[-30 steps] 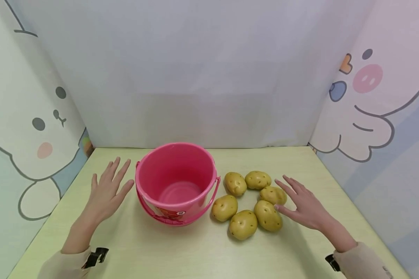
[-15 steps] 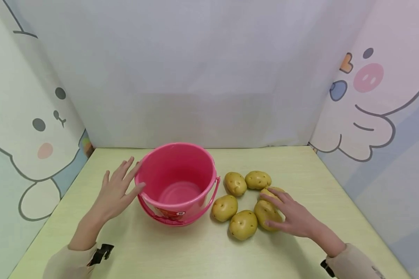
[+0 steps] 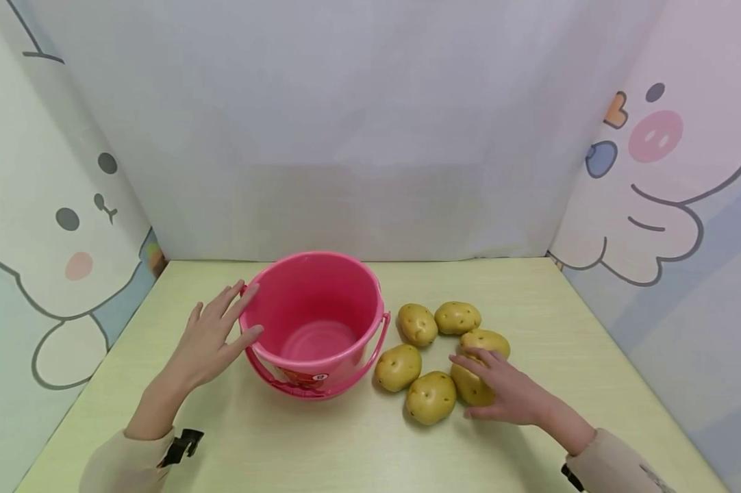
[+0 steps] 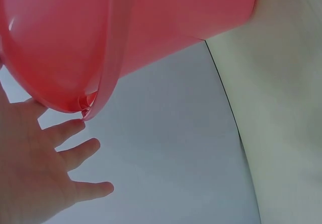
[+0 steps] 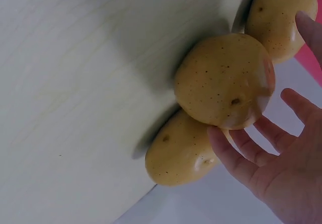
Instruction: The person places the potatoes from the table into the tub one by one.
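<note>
A pink bucket stands upright on the pale table, its handle hanging down along the front. My left hand is at its left rim with fingers spread; in the left wrist view the fingers are straight and near the handle joint. Over the nearest right-hand potato hovers my right hand, thumb and fingers spread apart. The right wrist view has this potato in front of the right hand, not gripped; whether a fingertip touches it I cannot tell.
Several other potatoes lie in a loose ring right of the bucket, among them a front one, a left one and a back one. A white wall closes the table's back; printed cartoon panels flank it.
My left hand has moved right, up to the bucket's rim. My right hand has moved left and toward me, over the near right potato. Bucket and potatoes have stayed in place.
</note>
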`<state>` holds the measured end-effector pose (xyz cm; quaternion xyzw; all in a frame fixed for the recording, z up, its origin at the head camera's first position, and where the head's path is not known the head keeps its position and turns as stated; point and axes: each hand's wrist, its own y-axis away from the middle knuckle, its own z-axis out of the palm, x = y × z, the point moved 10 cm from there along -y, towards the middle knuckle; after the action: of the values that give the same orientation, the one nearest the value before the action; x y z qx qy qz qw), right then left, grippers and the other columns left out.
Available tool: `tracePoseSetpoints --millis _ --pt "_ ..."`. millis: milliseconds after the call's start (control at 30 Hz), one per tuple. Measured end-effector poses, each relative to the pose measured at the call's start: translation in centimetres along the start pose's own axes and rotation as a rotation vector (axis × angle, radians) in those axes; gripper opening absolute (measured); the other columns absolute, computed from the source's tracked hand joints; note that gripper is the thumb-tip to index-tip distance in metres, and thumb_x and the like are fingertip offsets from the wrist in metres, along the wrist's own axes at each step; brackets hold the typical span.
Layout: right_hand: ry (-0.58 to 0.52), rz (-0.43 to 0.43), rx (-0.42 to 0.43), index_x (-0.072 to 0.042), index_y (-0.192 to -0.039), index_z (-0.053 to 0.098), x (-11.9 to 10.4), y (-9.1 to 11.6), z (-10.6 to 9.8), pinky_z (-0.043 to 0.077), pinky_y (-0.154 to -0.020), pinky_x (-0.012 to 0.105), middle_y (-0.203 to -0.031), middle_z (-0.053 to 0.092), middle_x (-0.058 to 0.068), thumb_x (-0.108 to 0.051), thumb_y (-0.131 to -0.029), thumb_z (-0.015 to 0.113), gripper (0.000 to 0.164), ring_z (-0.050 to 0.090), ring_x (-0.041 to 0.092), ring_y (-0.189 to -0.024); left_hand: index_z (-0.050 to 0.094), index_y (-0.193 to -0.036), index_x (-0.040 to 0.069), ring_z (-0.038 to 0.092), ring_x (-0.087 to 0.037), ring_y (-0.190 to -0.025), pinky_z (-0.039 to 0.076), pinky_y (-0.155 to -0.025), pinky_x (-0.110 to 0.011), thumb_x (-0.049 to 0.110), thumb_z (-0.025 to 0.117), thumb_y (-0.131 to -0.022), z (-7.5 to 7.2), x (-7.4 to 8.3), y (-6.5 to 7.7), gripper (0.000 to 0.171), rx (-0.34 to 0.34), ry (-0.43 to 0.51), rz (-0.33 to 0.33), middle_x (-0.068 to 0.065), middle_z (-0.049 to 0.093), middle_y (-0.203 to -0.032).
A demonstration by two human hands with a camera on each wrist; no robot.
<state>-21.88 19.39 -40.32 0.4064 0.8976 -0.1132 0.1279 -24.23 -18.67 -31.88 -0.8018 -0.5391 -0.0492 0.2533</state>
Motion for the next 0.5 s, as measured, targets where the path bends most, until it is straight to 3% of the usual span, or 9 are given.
tracePoseSetpoints --millis 500 --pt "-0.046 -0.013 -0.021 -0.003 -0.127 0.044 0.81 -0.12 0.51 0.038 -0.082 0.052 -0.122 0.037 0.022 -0.033 -0.065 0.077 0.076 0.040 0.034 -0.107 0.027 -0.140 0.016 0.025 -0.040 -0.120 0.014 -0.092 -0.064 0.037 0.059 -0.081 0.08 -0.15 -0.08 0.070 -0.007 -0.003 -0.012 -0.018 0.026 -0.138"
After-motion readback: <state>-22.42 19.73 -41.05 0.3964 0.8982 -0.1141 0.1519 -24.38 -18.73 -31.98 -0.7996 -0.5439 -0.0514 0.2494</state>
